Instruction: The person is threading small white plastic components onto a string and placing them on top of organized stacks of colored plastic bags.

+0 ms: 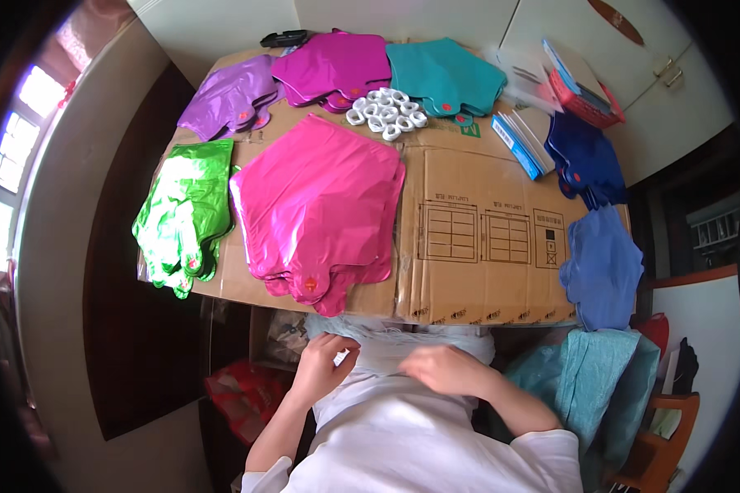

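Observation:
Just below the table's front edge, my left hand [327, 366] is held over my lap with its fingers curled toward the thumb. A whitish patch shows between thumb and fingers, and I cannot make out whether it is held. Facing it, my right hand [448, 370] is smeared by motion, its fingers pointing left. Under both hands a bundle of fine pale strands [370, 330] lies across my lap. Nearest on the table is a stack of flat pink foil balloons [316, 205], tabs toward me. Neither hand touches it.
Cardboard [477, 283] covers the table. Around its edge lie flat balloons: green [185, 205], lilac [230, 94], magenta [333, 66], teal [444, 74], navy [588, 160] and blue [602, 267]. Small white rings [386, 111] sit at the back, near a red basket [584, 94].

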Motion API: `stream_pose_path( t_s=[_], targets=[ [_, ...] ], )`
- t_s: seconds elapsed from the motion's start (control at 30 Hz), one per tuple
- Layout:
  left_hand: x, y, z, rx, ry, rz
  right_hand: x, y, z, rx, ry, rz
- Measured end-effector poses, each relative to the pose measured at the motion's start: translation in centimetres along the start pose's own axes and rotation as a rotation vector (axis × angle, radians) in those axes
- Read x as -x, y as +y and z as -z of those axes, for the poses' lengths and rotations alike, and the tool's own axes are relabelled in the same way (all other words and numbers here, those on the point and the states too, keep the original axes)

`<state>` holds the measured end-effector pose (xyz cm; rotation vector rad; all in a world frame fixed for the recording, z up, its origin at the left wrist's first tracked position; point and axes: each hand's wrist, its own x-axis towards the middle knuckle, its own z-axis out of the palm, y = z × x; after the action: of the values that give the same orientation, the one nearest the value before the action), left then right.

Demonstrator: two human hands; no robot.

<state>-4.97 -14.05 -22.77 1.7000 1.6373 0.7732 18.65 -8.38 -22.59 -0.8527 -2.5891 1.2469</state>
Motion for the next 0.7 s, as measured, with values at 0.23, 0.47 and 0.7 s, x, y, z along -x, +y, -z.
stream_pose_path(
  t_s=[0.23,0.47,0.7],
  targets=[
    [-0.4,-0.9,-3.7,-0.501,-0.207,-0.325,2.3,3.2,-1.5,0.295,0.264,-0.193],
    [-0.1,-3.7,-5.1,-0.559,-0.264,-0.254,3.9,6.0,-4.1,0.575,0.225,-0.144],
    [0.3,-4.9,-3.3,-0.557,-0.084,-0.355,3.3,2.4,-4.0,0.476,0.273,-0.153]
  ],
)
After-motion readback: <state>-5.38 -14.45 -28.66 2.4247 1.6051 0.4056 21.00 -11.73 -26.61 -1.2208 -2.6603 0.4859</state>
